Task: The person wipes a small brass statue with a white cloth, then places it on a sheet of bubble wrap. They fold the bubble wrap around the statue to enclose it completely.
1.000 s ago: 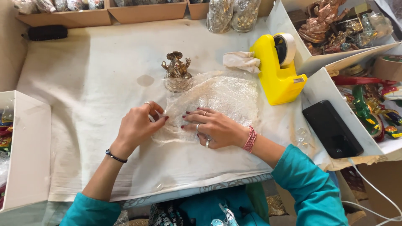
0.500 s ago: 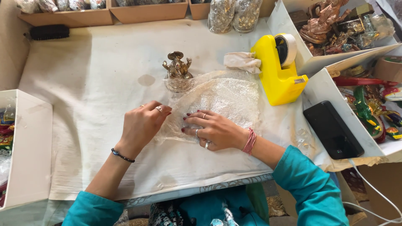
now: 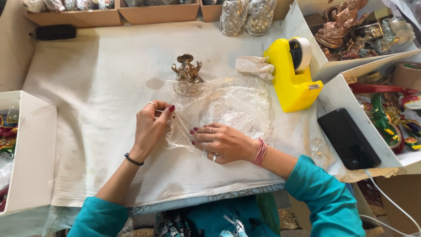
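Clear bubble wrap (image 3: pixel 228 109) lies spread on the white cloth covering the bench (image 3: pixel 87 109), right in front of me, so I have a flat sheet to work from. My right hand (image 3: pixel 221 142) rests palm down on its near edge, fingers stretched out and gripping nothing; I judge the flat press keeps the light plastic from sliding or curling. My left hand (image 3: pixel 151 127) is curled at the sheet's left corner, thumb and fingertips pinched on the film there, lifting that bit slightly off the cloth while the rest stays down.

At the far edge of the sheet stands a small brass figurine (image 3: pixel 187 70), upright, its base just on or touching the wrap; I cannot tell which. Standing there, it is within easy reach of both hands.

To my right, a yellow tape dispenser (image 3: pixel 293 77) sits just beside the sheet with its roll up top, and a crumpled white cloth (image 3: pixel 254 66) lies against it. A black phone (image 3: pixel 348 138) lies further right, near the white boxes of painted and metal figures (image 3: pixel 381 109).

The wrap itself looks thin, wrinkled and cloudy, its small bubbles catching the light, the cloth showing dimly through.
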